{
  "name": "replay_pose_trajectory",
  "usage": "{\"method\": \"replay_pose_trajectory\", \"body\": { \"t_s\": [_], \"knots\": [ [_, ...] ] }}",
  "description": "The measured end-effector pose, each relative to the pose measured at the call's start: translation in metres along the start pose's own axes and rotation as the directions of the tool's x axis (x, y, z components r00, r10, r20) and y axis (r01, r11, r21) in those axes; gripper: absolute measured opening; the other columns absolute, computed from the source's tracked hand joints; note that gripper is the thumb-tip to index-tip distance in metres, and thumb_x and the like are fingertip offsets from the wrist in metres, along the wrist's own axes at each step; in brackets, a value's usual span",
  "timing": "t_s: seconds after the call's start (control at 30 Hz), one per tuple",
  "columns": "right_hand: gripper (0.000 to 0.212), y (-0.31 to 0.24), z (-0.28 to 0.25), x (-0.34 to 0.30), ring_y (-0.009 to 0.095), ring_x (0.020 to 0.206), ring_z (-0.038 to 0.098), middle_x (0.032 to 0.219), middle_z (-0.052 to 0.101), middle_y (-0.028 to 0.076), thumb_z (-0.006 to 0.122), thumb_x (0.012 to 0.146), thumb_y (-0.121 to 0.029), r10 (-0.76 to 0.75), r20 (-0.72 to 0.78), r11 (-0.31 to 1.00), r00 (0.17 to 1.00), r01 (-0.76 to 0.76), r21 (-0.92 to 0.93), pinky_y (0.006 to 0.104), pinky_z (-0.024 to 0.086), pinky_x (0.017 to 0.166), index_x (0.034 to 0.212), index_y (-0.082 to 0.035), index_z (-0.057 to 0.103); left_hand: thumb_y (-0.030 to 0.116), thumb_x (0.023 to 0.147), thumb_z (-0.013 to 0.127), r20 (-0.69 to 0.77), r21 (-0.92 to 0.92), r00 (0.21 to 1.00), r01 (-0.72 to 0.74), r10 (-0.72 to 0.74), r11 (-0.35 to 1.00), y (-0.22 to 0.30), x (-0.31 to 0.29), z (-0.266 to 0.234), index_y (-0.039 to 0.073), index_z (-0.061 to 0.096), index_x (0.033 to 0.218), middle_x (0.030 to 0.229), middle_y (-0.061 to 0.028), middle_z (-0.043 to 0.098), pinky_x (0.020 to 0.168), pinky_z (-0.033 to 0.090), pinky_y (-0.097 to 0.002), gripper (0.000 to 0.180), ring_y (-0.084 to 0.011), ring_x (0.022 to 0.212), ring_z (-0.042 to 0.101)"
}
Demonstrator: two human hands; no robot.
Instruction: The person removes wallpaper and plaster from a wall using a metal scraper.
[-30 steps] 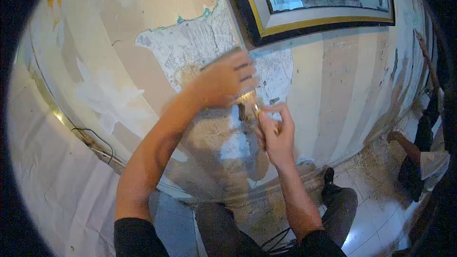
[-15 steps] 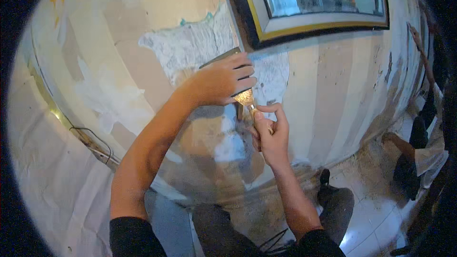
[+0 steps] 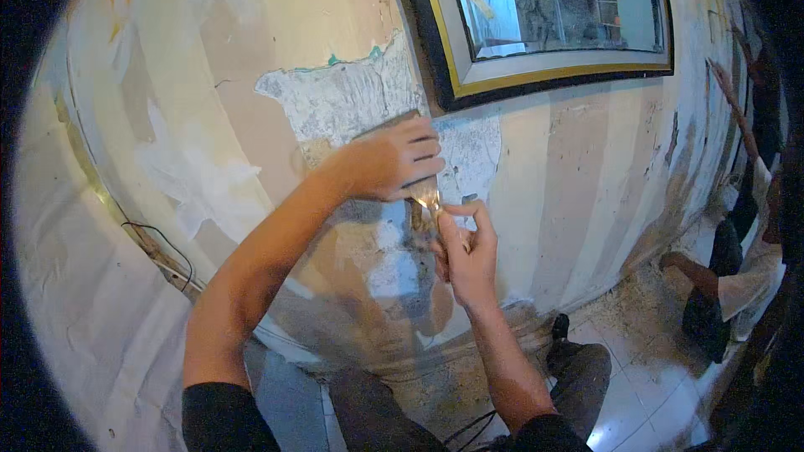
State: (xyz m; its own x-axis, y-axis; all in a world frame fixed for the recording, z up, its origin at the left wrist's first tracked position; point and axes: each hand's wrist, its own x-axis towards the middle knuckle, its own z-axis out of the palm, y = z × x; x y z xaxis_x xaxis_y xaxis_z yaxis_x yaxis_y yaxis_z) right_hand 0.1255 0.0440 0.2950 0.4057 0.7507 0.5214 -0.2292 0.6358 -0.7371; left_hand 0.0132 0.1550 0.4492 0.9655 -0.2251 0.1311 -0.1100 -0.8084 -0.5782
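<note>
My left hand (image 3: pixel 389 163) is closed over a flat, dark-edged plate (image 3: pixel 392 123) against the wall; most of the plate is hidden under the fingers. My right hand (image 3: pixel 471 255) grips a putty knife (image 3: pixel 427 199) by its handle. Its shiny blade points up and meets the underside of my left hand, where its tip is hidden. Around both hands is a bare, whitish patch (image 3: pixel 335 99) of stripped wall, with ragged edges. Below it the plaster is brownish and blotched with white.
A mirror (image 3: pixel 553 88) in a black and gold frame hangs just above right. At the left, a pale sheet (image 3: pixel 100 310) and a dark cable (image 3: pixel 172 247) lie along the wall's foot. Another person (image 3: pixel 745 285) is at the right edge. White floor tiles (image 3: pixel 636 385) show below.
The wall and mirror sit lower in the picture as my view shifts. Both hands keep their grips, and the putty knife stays against my left hand.
</note>
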Motion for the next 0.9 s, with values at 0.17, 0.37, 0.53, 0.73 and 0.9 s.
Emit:
{"method": "replay_pose_trajectory", "body": {
  "t_s": [0.17, 0.37, 0.53, 0.73, 0.9],
  "knots": [
    [0.012, -0.005, 0.000, 0.001, 0.003, 0.048, 0.045, 0.064, 0.055, -0.002, 0.060, 0.095, -0.018, 0.106, 0.021, 0.992, 0.994, -0.107, 0.062, 0.0201, 0.032, 0.041, 0.100, -0.009, 0.053, 0.016, 0.054, 0.076, 0.028, 0.060, 0.999, 0.029, -0.031, 0.998, -0.004, 0.000, -0.005, 0.002, 0.057, 0.108, 0.110, -0.0141, 0.056, 0.105, 0.039, -0.0447, 0.059, -0.0359, 0.116, 0.049],
    [0.012, -0.012, 0.011, 0.006, 0.003, 0.050, 0.046, 0.065, 0.055, -0.002, 0.059, 0.096, -0.018, 0.037, -0.026, 0.996, 0.999, -0.035, 0.079, 0.0203, 0.033, 0.042, 0.098, -0.008, 0.053, 0.015, 0.054, 0.077, -0.024, 0.157, 0.999, 0.028, -0.025, 0.987, -0.012, 0.001, -0.008, 0.003, 0.057, 0.108, 0.108, -0.0132, 0.057, 0.104, 0.040, -0.0437, 0.058, -0.0345, 0.115, 0.049],
    [0.012, -0.008, 0.016, 0.007, 0.003, 0.051, 0.046, 0.068, 0.056, -0.001, 0.058, 0.097, -0.019, 0.056, 0.019, 0.989, 0.998, -0.058, 0.137, 0.0197, 0.034, 0.042, 0.098, -0.008, 0.052, 0.015, 0.061, 0.073, -0.033, 0.111, 0.999, 0.028, -0.025, 0.993, -0.016, 0.001, -0.014, 0.002, 0.058, 0.104, 0.110, -0.0137, 0.057, 0.103, 0.041, -0.0429, 0.047, -0.0344, 0.116, 0.050],
    [0.015, -0.006, 0.020, 0.006, 0.004, 0.042, 0.040, 0.058, 0.050, -0.001, 0.057, 0.097, -0.022, 0.183, -0.016, 0.970, 0.983, -0.178, 0.166, 0.0219, 0.028, 0.037, 0.098, -0.009, 0.050, 0.017, 0.070, 0.065, -0.153, 0.156, 0.988, 0.002, 0.022, 0.988, -0.006, -0.003, -0.002, 0.003, 0.059, 0.099, 0.105, -0.0125, 0.058, 0.101, 0.043, -0.0431, 0.033, -0.0340, 0.112, 0.053],
    [0.015, -0.011, 0.025, 0.014, 0.004, 0.041, 0.038, 0.057, 0.050, -0.001, 0.056, 0.098, -0.022, 0.037, -0.013, 0.987, 0.999, -0.035, 0.154, 0.0219, 0.027, 0.035, 0.101, -0.009, 0.049, 0.019, 0.070, 0.060, -0.268, 0.263, 0.963, 0.055, 0.018, 0.963, 0.004, -0.001, 0.002, 0.005, 0.058, 0.090, 0.099, -0.0114, 0.058, 0.100, 0.045, -0.0419, 0.025, -0.0331, 0.110, 0.054]
  ]
}}
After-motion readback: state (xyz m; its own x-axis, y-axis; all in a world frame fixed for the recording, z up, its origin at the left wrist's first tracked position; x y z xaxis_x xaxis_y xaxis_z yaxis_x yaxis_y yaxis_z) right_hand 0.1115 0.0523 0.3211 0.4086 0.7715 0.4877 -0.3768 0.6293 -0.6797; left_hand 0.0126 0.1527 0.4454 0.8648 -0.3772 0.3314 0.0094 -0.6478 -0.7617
